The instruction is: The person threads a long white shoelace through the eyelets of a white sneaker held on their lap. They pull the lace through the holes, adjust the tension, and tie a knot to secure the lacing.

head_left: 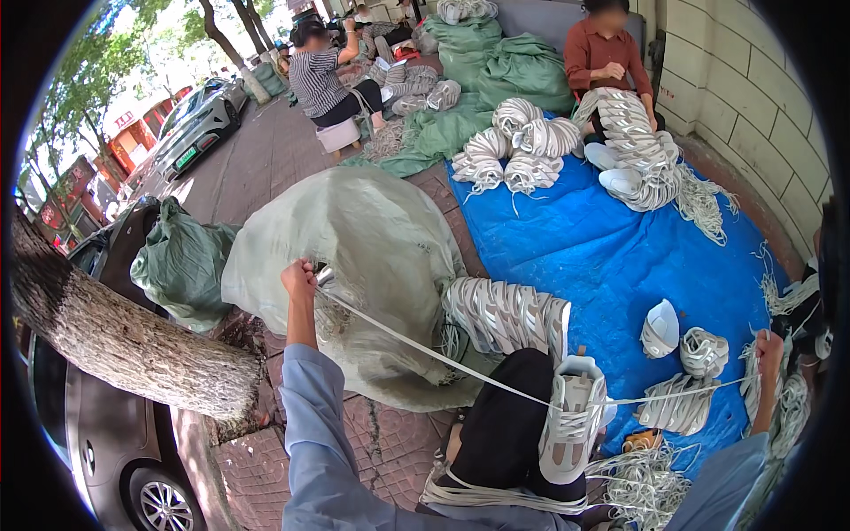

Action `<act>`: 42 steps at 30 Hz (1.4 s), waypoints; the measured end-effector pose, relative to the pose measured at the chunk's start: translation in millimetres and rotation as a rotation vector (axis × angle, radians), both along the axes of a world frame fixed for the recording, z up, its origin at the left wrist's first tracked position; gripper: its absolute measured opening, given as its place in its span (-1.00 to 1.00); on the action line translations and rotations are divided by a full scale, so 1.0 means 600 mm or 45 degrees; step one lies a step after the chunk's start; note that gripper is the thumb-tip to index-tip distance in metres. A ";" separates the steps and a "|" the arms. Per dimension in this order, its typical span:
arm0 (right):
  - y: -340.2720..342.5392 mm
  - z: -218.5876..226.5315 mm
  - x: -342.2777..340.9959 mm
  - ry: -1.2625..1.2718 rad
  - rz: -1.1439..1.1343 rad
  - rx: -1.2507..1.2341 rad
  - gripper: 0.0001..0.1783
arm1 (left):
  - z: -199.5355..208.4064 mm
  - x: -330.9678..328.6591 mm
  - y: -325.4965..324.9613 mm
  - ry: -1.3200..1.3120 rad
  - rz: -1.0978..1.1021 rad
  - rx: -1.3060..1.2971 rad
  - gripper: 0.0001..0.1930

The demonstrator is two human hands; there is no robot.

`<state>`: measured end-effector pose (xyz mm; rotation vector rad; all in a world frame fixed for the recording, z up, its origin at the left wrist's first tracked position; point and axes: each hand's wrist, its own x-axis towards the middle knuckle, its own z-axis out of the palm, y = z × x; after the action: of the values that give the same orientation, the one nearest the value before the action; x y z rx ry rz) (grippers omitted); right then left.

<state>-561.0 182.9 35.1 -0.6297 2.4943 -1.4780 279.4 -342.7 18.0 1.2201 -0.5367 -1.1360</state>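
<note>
My left hand [299, 278] is raised out to the left, shut on one end of a white shoelace [425, 348]. The lace runs taut down to a grey-white shoe upper [573, 416] resting on my black-trousered knee, then on to my right hand [768, 347], which grips the other end at the far right. A stack of laced uppers [507, 314] lies just behind my knee. Loose white laces [644, 482] are piled by my right leg.
A big pale green sack [363, 239] bulges beneath my left hand. A blue tarp [602, 248] holds bundles of uppers [518, 146]. Two other people sit at the back working. A tree trunk [115, 341] and parked cars stand at left, a stone wall at right.
</note>
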 end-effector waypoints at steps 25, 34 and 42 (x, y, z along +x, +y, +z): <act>-0.242 -0.064 0.571 -0.388 1.127 0.029 -0.52 | -0.053 -0.507 0.465 0.234 -1.774 0.361 -0.80; -0.247 -0.070 0.620 0.111 1.423 0.411 -0.29 | -0.066 -0.521 0.514 -0.083 -1.910 0.435 -0.77; -0.240 -0.084 0.635 0.376 1.489 0.392 -0.05 | -0.072 -0.534 0.518 -0.497 -1.944 0.248 -0.83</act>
<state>-180.3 38.7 -15.5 -1.8627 1.7582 -0.5569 -40.9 -31.8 -25.0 1.1082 -1.8637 -2.2193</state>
